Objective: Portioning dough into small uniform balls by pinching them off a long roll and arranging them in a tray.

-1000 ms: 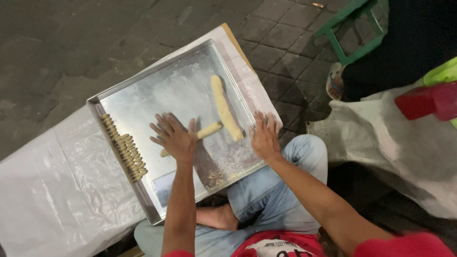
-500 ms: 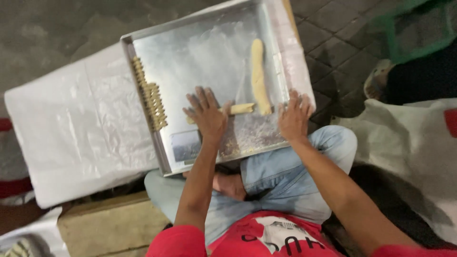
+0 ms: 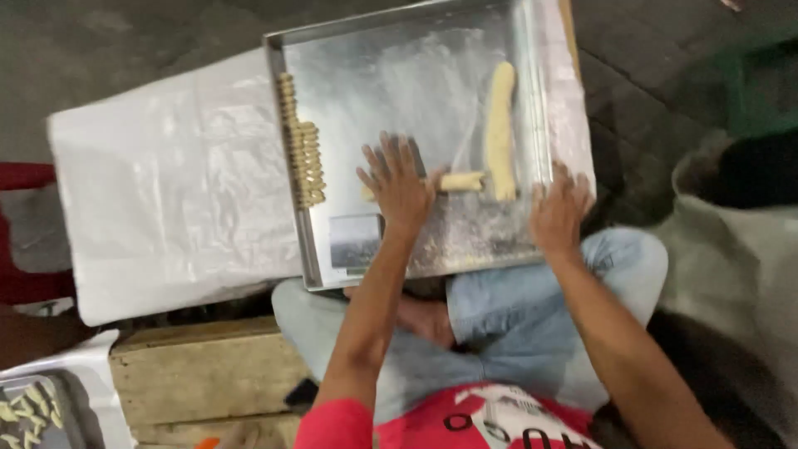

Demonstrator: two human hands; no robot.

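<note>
On the floured metal tray (image 3: 332, 50), the left hand (image 3: 401, 185) presses flat, grip released, on a dough roll (image 3: 461, 181); right hand (image 3: 559, 209) flat too

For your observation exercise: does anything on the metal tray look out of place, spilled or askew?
Nothing stands out. Flour dusts the metal tray where the left hand rolls a short dough piece; the long dough roll and the row of shaped pieces lie tidy.

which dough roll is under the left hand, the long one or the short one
The short dough roll, lying crosswise, with one end under the left hand. The long dough roll lies lengthwise near the tray's right edge, and no hand is on it.
</note>
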